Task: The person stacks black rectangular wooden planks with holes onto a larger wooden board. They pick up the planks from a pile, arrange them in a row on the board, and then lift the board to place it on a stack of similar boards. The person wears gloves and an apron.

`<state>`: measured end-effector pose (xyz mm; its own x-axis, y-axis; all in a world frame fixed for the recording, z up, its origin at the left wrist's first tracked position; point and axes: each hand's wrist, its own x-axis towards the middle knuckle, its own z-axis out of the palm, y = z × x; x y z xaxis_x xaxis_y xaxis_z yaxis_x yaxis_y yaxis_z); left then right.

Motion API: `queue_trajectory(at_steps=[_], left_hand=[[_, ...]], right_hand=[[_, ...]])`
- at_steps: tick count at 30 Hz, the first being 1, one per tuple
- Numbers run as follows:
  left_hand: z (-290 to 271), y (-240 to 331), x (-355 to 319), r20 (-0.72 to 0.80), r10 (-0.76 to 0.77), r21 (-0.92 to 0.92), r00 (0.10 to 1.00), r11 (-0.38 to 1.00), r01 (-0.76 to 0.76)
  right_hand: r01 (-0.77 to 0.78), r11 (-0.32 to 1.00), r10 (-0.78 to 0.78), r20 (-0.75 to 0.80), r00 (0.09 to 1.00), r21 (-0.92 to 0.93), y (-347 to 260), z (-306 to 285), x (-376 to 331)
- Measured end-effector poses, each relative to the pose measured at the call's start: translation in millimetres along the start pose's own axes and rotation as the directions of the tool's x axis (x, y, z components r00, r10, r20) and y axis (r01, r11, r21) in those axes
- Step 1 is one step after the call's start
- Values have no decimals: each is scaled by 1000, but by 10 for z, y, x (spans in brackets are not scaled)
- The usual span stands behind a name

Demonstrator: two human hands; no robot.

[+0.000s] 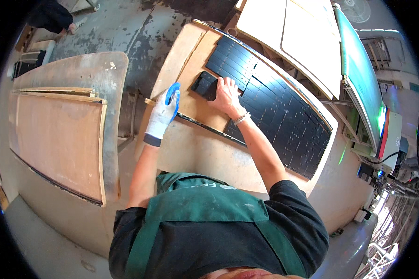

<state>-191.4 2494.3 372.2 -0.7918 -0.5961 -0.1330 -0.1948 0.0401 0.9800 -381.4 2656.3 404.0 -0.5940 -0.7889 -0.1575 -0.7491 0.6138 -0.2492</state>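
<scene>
My right hand (pixel 226 96) is bare and lies flat with its fingers spread on a small stack of black panel pieces (pixel 203 85) on a light wooden board (pixel 195 144). Just right of the stack lies a large black sheet (pixel 284 111) cut into many narrow strips with rows of small holes. My left hand (pixel 165 111) wears a white glove with a blue palm. It hovers over the board's left edge, fingers loosely extended, holding nothing.
A second work table (pixel 65 125) with stacked wooden boards stands to my left. Pale panels (pixel 288 32) and a green-lit machine (pixel 363 79) lie beyond the board. Another person (pixel 51 16) is at the far upper left. The concrete floor is stained.
</scene>
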Motion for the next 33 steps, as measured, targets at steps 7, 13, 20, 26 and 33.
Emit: queue_trajectory(at_steps=[7,13,20,26,33], left_hand=[[-33,89,-35,-11,-21,59,1000,998,22],[-13,94,1,-4,-17,18,1000,1000,17],[-17,60,4,3,-25,20,1000,999,25],[-108,-97,0,30,6,-208,1000,978,1],[-566,568,-698,-129,-3,-139,992,990,-16]], right_hand=[[-7,999,1,-102,995,-51,206,-347,346],[-33,996,25,-85,996,-88,595,-307,661],[23,995,-24,-9,1000,-96,477,-246,618],[78,994,-83,-57,995,-80,494,-165,612],[432,902,-432,-13,902,-19,104,-326,288]])
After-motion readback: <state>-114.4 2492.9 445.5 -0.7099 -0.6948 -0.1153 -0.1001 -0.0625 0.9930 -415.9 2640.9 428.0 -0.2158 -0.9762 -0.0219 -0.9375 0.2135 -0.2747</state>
